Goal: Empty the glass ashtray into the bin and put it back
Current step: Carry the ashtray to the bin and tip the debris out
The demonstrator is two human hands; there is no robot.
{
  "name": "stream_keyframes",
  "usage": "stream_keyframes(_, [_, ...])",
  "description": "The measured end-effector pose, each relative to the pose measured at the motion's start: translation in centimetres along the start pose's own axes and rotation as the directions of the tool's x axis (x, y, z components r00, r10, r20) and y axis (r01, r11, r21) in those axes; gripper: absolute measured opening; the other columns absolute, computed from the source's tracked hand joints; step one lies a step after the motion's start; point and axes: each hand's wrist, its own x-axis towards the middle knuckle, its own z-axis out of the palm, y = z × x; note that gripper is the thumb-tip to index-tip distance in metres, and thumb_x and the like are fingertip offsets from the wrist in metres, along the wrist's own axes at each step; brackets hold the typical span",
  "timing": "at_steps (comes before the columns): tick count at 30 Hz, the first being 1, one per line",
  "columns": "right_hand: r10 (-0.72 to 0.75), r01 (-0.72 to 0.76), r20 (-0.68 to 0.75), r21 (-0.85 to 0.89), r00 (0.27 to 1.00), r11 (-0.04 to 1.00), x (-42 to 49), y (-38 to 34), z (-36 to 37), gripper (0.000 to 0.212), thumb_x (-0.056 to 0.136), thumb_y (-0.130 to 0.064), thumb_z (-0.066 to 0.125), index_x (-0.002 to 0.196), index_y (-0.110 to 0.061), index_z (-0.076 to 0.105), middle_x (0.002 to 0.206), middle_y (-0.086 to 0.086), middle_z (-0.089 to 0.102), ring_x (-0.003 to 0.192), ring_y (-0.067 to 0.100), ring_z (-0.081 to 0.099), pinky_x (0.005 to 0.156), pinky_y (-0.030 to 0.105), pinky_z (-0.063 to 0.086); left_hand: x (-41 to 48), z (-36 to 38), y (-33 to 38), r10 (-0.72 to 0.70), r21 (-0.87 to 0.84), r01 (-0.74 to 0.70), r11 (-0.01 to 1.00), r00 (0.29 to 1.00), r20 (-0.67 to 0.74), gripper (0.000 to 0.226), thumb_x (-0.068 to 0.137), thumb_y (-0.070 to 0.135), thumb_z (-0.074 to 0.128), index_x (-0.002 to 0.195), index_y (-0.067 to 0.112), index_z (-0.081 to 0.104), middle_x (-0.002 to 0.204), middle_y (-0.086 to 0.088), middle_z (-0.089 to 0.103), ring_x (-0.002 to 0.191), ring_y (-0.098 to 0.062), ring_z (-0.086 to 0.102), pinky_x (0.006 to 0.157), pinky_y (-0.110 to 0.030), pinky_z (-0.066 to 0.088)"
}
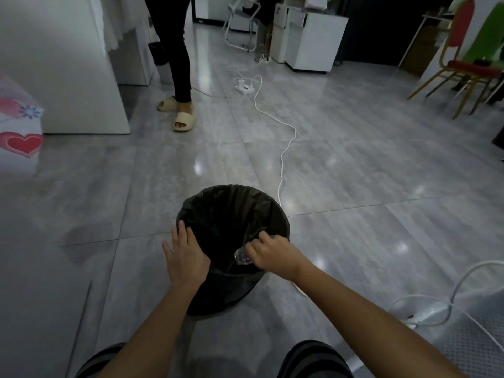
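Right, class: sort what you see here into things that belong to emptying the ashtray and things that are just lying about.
Belongs to the job:
glass ashtray, held in the right hand
bin with black liner
left hand, steadying the bin's rim

Just lying about:
white cable
power strip
red chair
white cabinet

White cable (283,148), power strip (245,87), red chair (461,50)

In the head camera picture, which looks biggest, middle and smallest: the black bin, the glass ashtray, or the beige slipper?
1. Round black bin lined with a black bag, largest by far.
2. Beige foam slipper.
3. Clear glass ashtray, mostly hidden by the right hand, so unsure.

The slipper is farther away, which shrinks it.
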Motion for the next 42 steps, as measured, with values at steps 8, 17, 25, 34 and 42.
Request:
stream_keyframes(8, [-0.099, 0.098, -0.025, -0.026, 0.995, 0.995, 0.3, 0.5, -0.2, 0.008, 0.067, -0.015, 0.072, 0.068, -0.019, 0.066, 0.055, -0.005, 0.063, 0.051, 0.011, 0.056, 0.031, 0.019, 0.041, 0.4, -0.1, 0.0, -0.028, 0.059, 0.026, 0.998, 0.999, 0.033, 0.069, 0.096, 0.048, 0.02, 0.147, 0.003, 0.007, 0.16, -0.009, 0.001, 0.146, -0.028, 0.0, 0.117, -0.05, 0.0])
stream_keyframes(17, [-0.052, 0.051, -0.051, -0.018, 0.997, 0.999, 0.2, 0.5, 0.6, 0.017, 0.077, -0.012, 0.054, 0.069, -0.02, 0.066, 0.057, -0.005, 0.063, 0.05, 0.012, 0.056, 0.033, 0.02, 0.042, 0.6, 0.5, 0.1, -0.035, 0.072, 0.034, 0.997, 0.999, 0.012, 0.067, 0.095, 0.044, 0.022, 0.148, 0.005, 0.007, 0.16, -0.008, -0.001, 0.146, -0.028, -0.004, 0.116, -0.051, -0.003])
stream_keyframes(25, [0.032, -0.074, 0.174, 0.242, 0.984, 0.967, 1.3, 1.0, 0.4, 0.02, 0.084, -0.009, 0.057, 0.103, -0.012, 0.059, 0.094, 0.006, 0.069, 0.085, 0.026, 0.065, 0.057, 0.032, 0.053, 0.6, 1.2, 1.0, -0.066, 0.077, 0.067, 0.995, 0.998, -0.018, 0.068, 0.094, 0.043, 0.026, 0.147, 0.005, 0.009, 0.16, -0.01, 0.003, 0.146, -0.03, 0.001, 0.117, -0.052, -0.002])
stream_keyframes(34, [0.539, -0.551, 0.689, 0.719, 0.485, -0.423, 3.9, 3.8, 0.8, 0.044, 0.076, -0.007, 0.065, 0.114, -0.029, 0.058, 0.114, 0.001, 0.064, 0.094, 0.019, 0.062, 0.063, 0.031, 0.056, 0.7, 0.0, 2.1, 0.388, -0.335, -0.352, 0.874, 0.92, 0.045, 0.102, 0.074, 0.079, 0.027, 0.149, 0.015, 0.0, 0.16, 0.0, 0.01, 0.146, -0.01, 0.003, 0.119, -0.037, -0.004])
stream_keyframes(42, [0.328, -0.357, 0.714, 0.628, 0.619, -0.691, 3.9, 2.2, 2.3, 0.047, 0.083, -0.004, 0.065, 0.113, -0.038, 0.055, 0.115, 0.003, 0.062, 0.098, 0.023, 0.065, 0.059, 0.034, 0.06, 2.2, -0.5, 2.0, 0.376, -0.465, -0.278, 0.841, 0.918, 0.13, 0.126, 0.057, 0.067, 0.071, 0.148, 0.019, -0.001, 0.16, 0.002, 0.01, 0.145, -0.009, -0.002, 0.114, -0.037, -0.01])
